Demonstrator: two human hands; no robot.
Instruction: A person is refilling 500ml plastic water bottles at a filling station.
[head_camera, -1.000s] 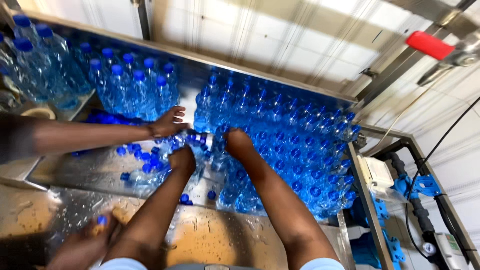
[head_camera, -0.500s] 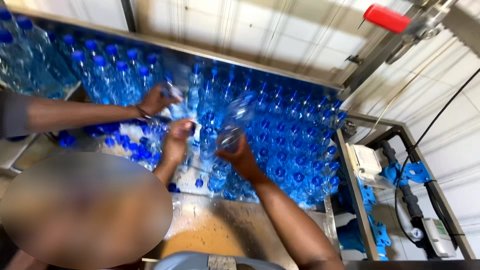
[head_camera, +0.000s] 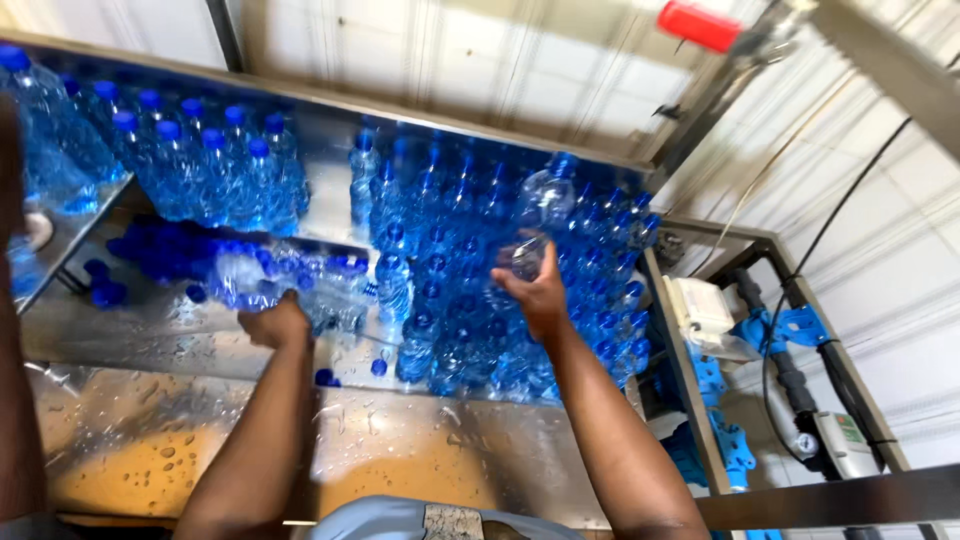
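My right hand (head_camera: 537, 292) is raised over a packed block of blue-capped water bottles (head_camera: 470, 300) and grips a clear plastic bottle (head_camera: 541, 215) by one end, tilted up and away. My left hand (head_camera: 272, 322) rests on a heap of bottles lying on their sides (head_camera: 300, 285) on the wet steel table (head_camera: 150, 330); its fingers curl around one blurred bottle (head_camera: 238, 274) there. Loose blue caps (head_camera: 150, 255) lie behind the heap.
More upright blue-capped bottles (head_camera: 200, 170) stand along the back left. Another person's arm (head_camera: 15, 400) runs down the left edge. A steel frame with a white box (head_camera: 705, 310), blue pipe fittings (head_camera: 775, 330) and black cables stands to the right. A red handle (head_camera: 700, 25) sticks out overhead.
My right hand has lifted the clear bottle higher and to the right. My left hand dropped onto the lying bottles. The other person's hand has pulled back from the middle.
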